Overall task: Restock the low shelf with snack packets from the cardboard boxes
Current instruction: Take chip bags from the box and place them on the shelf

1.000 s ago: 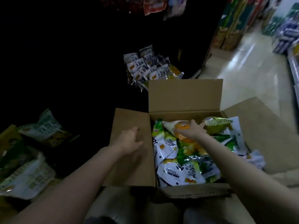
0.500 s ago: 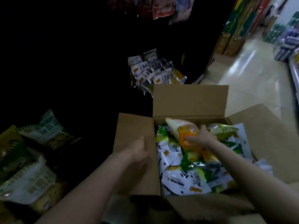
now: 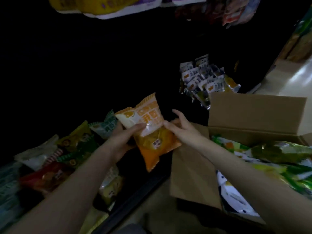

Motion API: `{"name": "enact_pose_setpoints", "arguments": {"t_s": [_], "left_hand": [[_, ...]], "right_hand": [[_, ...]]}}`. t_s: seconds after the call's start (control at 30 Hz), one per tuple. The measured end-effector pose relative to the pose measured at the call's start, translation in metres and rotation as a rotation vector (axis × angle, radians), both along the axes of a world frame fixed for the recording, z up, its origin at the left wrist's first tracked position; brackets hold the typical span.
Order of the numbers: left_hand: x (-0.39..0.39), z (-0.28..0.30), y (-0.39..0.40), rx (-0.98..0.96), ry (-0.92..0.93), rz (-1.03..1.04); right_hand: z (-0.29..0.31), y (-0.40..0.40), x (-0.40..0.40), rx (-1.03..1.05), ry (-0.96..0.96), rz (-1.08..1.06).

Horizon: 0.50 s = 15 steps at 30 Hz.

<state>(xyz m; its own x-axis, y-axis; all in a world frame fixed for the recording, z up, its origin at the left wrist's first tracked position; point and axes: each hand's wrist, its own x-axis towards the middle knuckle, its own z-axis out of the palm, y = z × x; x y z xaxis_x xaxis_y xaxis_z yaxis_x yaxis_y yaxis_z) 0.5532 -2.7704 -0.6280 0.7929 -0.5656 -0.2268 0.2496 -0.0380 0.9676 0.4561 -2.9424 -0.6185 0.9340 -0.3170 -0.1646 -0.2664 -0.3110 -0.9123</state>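
Both hands hold an orange-and-white snack packet (image 3: 150, 130) in the air above the dark low shelf (image 3: 135, 196). The left hand (image 3: 125, 137) grips its left side, and the right hand (image 3: 182, 129) touches its right edge. Mixed packets (image 3: 64, 154) lie along the shelf's left end. An open cardboard box (image 3: 256, 114) with green packets (image 3: 278, 154) inside stands at the right.

We see an orange-and-white snack packet (image 3: 150, 130) with a zigzag top edge. The cardboard box (image 3: 253, 114) is plain brown, and its packets (image 3: 276, 159) are green, white and yellow. Shelf packets (image 3: 67, 146) show green, red and yellow; farther ones (image 3: 202, 78) are white with orange marks.
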Motion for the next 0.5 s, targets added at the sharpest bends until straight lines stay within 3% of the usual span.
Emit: {"name": "enact_pose_setpoints", "arguments": {"t_s": [0.1, 0.27, 0.5], "left_hand": [[0.024, -0.015, 0.039, 0.077, -0.087, -0.060], [0.068, -0.044, 0.045, 0.158, -0.142, 0.035], [0.102, -0.086, 0.044, 0.222, 0.071, 0.293]], "right_hand": [[-0.029, 0.040, 0.049, -0.002, 0.001, 0.048], [-0.057, 0.070, 0.098, 0.122, -0.067, -0.068], [-0.108, 0.079, 0.141, -0.079, 0.077, -0.089]]}}
